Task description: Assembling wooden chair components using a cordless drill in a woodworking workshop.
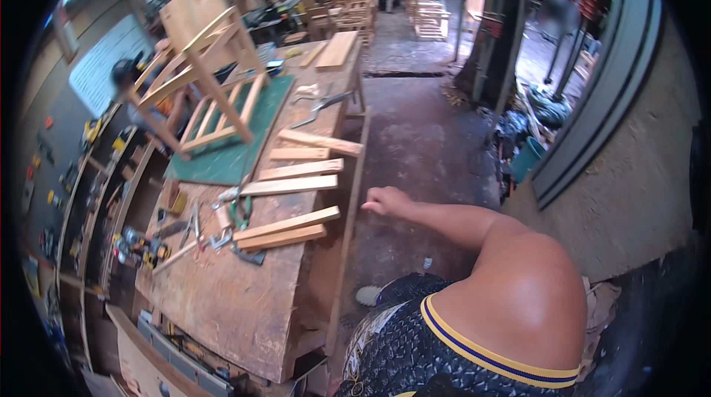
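My right hand (386,201) is held out over the floor, just beyond the right edge of the wooden workbench (244,301). Its fingers are curled closed, and nothing shows in them. Nearest to it on the bench lie several loose wooden strips (292,185), with two more wooden strips (285,227) a little nearer to me. My left hand does not show.
A wooden chair frame (204,64) stands on a green mat (215,167); a person (159,112) is behind it. A clamp (322,107), pliers (241,212) and power drills (141,247) lie about. Shelves (96,197) line the left; stacked chairs (429,12) stand far back.
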Tool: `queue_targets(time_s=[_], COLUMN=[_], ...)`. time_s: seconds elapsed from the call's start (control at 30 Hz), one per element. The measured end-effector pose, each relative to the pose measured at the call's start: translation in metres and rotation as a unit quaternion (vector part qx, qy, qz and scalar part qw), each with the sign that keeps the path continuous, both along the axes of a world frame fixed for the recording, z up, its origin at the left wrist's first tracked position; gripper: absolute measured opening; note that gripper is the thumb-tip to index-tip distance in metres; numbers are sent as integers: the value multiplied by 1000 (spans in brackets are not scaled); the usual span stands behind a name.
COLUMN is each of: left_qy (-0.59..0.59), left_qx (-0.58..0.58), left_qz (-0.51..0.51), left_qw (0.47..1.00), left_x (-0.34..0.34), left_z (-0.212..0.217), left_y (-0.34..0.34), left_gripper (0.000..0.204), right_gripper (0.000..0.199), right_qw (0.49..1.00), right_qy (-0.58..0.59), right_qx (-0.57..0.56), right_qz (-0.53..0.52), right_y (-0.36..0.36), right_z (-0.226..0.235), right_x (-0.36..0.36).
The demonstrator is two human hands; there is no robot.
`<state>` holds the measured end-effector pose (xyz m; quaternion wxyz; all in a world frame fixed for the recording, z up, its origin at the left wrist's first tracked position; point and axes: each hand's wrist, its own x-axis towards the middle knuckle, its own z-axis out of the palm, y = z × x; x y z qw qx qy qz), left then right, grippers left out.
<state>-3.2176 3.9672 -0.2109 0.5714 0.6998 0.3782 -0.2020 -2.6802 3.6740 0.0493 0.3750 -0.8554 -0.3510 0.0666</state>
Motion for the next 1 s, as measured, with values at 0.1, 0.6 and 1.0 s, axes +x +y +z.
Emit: queue_targets(time_s=[0.1, 0.6, 1.0], left_qy=[-18, -152, -8], left_qx=[-54, 15, 54], left_qz=[40, -340, -300], left_qw=[998, 928, 952], left_x=[54, 497, 994], left_z=[-17, -35, 42], left_y=[-42, -193, -275], left_gripper=[8, 11, 20], right_gripper=[41, 33, 18], right_qw=[987, 870, 904], right_qy=[8, 332, 220], right_qx=[-109, -201, 67], right_qz=[-114, -304, -360], right_y=[-146, -552, -556], right_z=[-69, -194, -187], right_x=[46, 206, 541])
